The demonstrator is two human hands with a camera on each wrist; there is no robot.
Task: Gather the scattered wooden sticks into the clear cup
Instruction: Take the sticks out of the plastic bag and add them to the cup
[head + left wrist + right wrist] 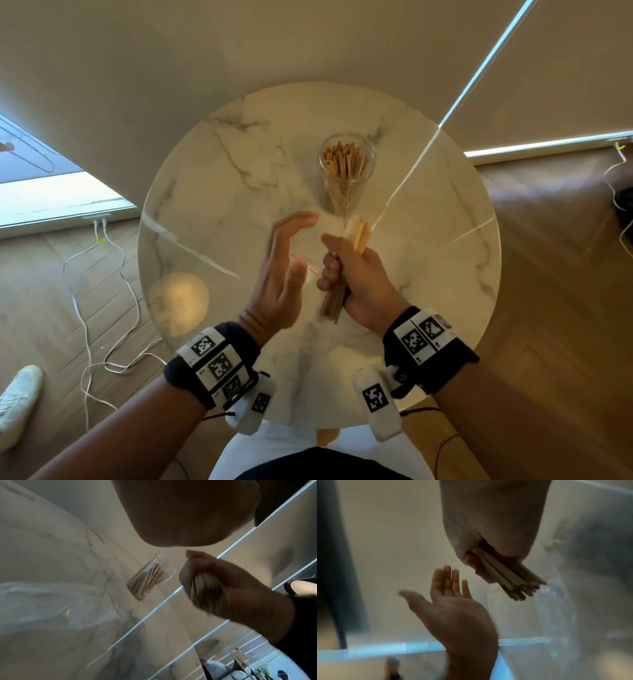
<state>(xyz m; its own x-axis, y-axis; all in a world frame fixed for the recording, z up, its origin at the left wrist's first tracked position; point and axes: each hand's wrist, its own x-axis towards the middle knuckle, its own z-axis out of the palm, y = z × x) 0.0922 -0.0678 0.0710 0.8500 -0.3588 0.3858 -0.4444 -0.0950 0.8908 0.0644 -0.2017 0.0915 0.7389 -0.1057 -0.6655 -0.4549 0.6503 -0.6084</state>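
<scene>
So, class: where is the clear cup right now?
In the head view the cup stands upright on the round table, past its middle and just beyond the right hand, which grips a bundle of sticks.

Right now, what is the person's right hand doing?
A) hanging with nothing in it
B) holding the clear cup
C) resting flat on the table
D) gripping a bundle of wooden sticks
D: the right hand has its fingers curled round a bundle of wooden sticks, while the clear cup stands apart on the marble table and the left hand is open beside it.
</scene>
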